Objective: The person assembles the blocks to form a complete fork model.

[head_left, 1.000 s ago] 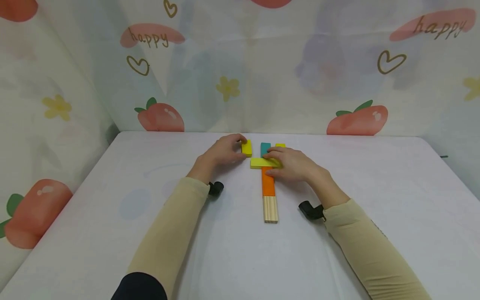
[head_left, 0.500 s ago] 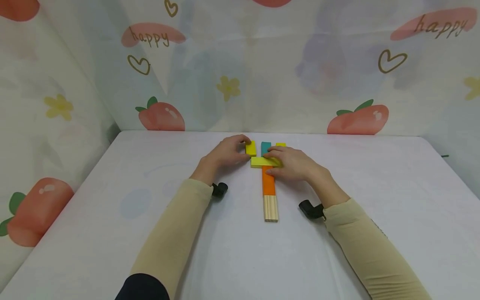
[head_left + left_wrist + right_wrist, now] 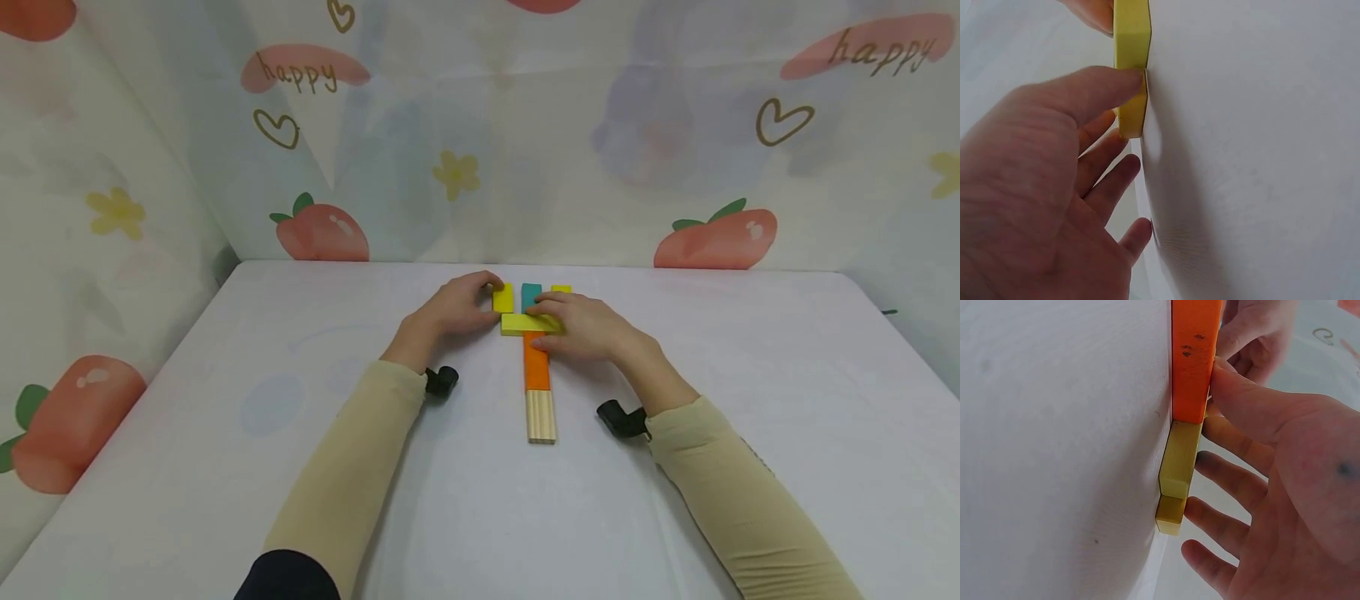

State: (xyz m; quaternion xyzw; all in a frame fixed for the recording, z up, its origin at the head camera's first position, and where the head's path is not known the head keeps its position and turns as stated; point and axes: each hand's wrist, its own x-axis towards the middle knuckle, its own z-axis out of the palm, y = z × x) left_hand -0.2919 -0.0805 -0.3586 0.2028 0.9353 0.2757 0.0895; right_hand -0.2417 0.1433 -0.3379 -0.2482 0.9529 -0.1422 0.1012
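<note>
In the head view my left hand [image 3: 457, 302] pinches a small yellow block [image 3: 503, 298] between thumb and fingers at the upper left of a flat block figure. The left wrist view has that yellow block [image 3: 1133, 119] end to end with the yellow-green crosswise block [image 3: 1132, 40]. My right hand [image 3: 588, 329] rests on the crosswise block, its thumb over the orange block [image 3: 536, 371]; its fingers look extended in the right wrist view. A teal block [image 3: 531, 295] stands at the figure's top middle, another yellow block [image 3: 561, 289] at its upper right, partly hidden.
A plain wooden block [image 3: 541, 417] continues the column below the orange one. The blocks lie on a white-covered table [image 3: 480, 500], near its back edge. Behind rises a patterned cloth wall [image 3: 540, 167]. Each wrist carries a small black camera [image 3: 621, 419].
My left hand has slid the small yellow block rightward until it sits against the crosswise block's left end. The right hand stays where it was.
</note>
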